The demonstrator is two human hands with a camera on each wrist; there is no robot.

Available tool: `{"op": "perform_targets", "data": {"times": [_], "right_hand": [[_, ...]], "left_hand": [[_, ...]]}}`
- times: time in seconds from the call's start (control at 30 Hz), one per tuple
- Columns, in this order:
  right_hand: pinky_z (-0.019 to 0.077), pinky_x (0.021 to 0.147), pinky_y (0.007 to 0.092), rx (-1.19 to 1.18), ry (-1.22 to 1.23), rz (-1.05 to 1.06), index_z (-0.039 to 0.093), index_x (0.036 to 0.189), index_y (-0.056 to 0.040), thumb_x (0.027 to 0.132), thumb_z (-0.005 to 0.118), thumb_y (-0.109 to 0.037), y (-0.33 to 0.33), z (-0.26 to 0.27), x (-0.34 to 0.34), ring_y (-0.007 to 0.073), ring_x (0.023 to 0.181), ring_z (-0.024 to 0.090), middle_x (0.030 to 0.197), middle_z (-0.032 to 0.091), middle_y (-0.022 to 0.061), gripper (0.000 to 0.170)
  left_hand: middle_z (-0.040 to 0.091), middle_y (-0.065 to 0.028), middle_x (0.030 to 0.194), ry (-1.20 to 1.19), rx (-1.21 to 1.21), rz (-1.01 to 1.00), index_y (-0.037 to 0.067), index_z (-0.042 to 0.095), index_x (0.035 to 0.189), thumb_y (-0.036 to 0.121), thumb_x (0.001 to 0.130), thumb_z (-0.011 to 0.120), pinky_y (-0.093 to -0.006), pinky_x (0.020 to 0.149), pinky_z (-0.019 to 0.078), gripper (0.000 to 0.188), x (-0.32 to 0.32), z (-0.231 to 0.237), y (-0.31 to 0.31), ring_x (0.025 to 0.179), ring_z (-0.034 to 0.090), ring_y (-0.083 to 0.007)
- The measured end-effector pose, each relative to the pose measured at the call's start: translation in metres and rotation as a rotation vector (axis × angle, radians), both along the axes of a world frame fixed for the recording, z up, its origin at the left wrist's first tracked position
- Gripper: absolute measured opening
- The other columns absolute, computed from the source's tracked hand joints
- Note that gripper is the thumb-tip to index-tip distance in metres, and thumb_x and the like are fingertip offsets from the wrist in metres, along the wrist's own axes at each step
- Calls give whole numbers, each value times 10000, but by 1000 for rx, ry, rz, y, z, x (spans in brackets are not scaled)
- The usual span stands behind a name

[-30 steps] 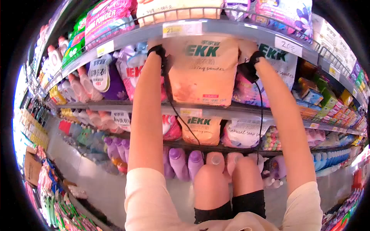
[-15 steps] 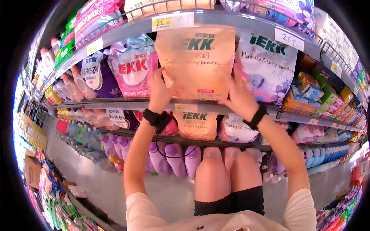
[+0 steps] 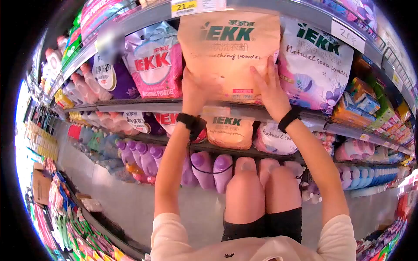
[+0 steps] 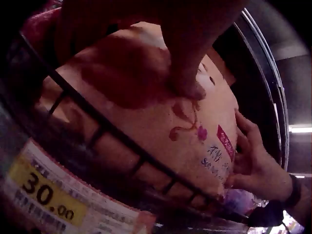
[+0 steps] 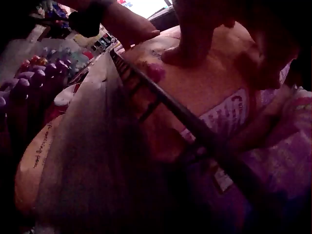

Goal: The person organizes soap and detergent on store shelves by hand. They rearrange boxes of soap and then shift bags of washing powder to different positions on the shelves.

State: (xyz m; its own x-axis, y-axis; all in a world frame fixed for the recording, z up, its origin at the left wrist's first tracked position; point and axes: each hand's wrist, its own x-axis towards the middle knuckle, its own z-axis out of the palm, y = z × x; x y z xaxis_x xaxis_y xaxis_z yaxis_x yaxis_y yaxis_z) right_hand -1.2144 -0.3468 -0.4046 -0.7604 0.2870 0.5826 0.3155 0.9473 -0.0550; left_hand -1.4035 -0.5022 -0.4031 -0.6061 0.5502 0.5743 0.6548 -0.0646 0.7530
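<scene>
An orange bag of soft washing powder (image 3: 230, 39) stands upright in the middle of the shelf, behind a low wire rail (image 4: 134, 158). My left hand (image 3: 197, 93), blurred, holds its lower left side, the thumb over the front face. On the right side my right hand (image 3: 272, 89) holds the bag, thumb on the front and fingers along the edge. A pink washing powder bag (image 3: 153, 65) is to its left, a white natural soap powder bag (image 3: 315, 65) to its right. Both wrists wear black bands. The bag's back is hidden.
The upper shelf edge with a 21.00 price tag (image 3: 185, 6) runs just over the bag. Below are a smaller orange bag (image 3: 228, 130), purple bottles (image 3: 202, 169) near my knees, and small boxes (image 3: 361, 100) at the right.
Both hands have come down from the bag's upper part to its lower sides, then shifted slightly up along them. The orange bag looks larger, its top now overlapping the upper shelf edge.
</scene>
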Motion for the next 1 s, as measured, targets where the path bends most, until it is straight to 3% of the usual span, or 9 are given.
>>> {"op": "perform_targets", "data": {"times": [0.03,0.1,0.13,0.37,0.6,0.77,0.83,0.93,1.0], "right_hand": [[424,1019,409,12,33,18,323,1441,-191,649,761,-11,-1,-1,-1,438,1368,247,1532,30,246,922],[351,1084,429,33,102,60,325,1439,-188,615,793,-19,-3,-1,-2,438,1380,212,1529,36,252,962],[255,1134,458,-76,135,134,334,1432,-181,601,805,-24,-7,0,2,433,1392,177,1528,43,253,969],[397,1044,476,222,20,-52,343,1432,-223,803,565,-10,-18,-20,-9,580,1270,295,1510,86,281,700],[445,998,466,294,101,-4,390,1411,-237,809,497,10,-15,-22,-8,597,1237,324,1505,82,288,660],[361,1070,475,123,85,165,391,1414,-236,788,504,34,-6,-16,7,578,1277,276,1513,89,267,691],[317,1098,441,-23,107,298,418,1396,-196,788,547,49,4,-14,17,470,1341,263,1525,153,209,669],[282,1106,400,-387,101,432,453,1362,-105,836,565,25,17,-5,44,324,1388,279,1520,253,154,552],[288,1100,395,-408,123,408,472,1343,-82,849,553,13,16,-2,69,321,1383,294,1498,302,158,509]], "left_hand": [[472,-170,1273,-26,-24,-31,-70,233,1374,63,616,851,-316,898,482,987,9,7,-3,1124,524,-231],[457,-171,1268,-535,242,-345,-63,184,1395,45,603,849,-287,802,509,1039,17,1,-1,1039,547,-201],[450,-171,1266,-499,181,-312,-57,165,1404,41,599,849,-279,770,514,1062,18,0,-3,1007,551,-192],[447,-174,1193,-115,90,-99,-43,64,1441,58,602,857,-267,675,517,1159,16,-14,1,873,562,-174],[504,-124,999,71,155,34,-30,63,1434,-4,619,819,-279,655,516,1112,5,-35,11,720,567,-140],[456,-201,1244,-3,69,112,-43,256,1387,123,648,825,-383,947,418,947,39,-33,3,1098,494,-309],[413,-231,1307,64,-159,147,-51,231,1409,160,670,824,-399,1014,367,971,42,-29,-7,1192,444,-341],[313,-270,1400,357,-103,351,-81,162,1427,248,697,824,-416,1071,301,1039,46,-55,6,1304,320,-384],[250,-301,1422,402,-117,354,-97,100,1432,283,685,831,-430,1080,284,1112,50,-61,16,1323,269,-416]]}}
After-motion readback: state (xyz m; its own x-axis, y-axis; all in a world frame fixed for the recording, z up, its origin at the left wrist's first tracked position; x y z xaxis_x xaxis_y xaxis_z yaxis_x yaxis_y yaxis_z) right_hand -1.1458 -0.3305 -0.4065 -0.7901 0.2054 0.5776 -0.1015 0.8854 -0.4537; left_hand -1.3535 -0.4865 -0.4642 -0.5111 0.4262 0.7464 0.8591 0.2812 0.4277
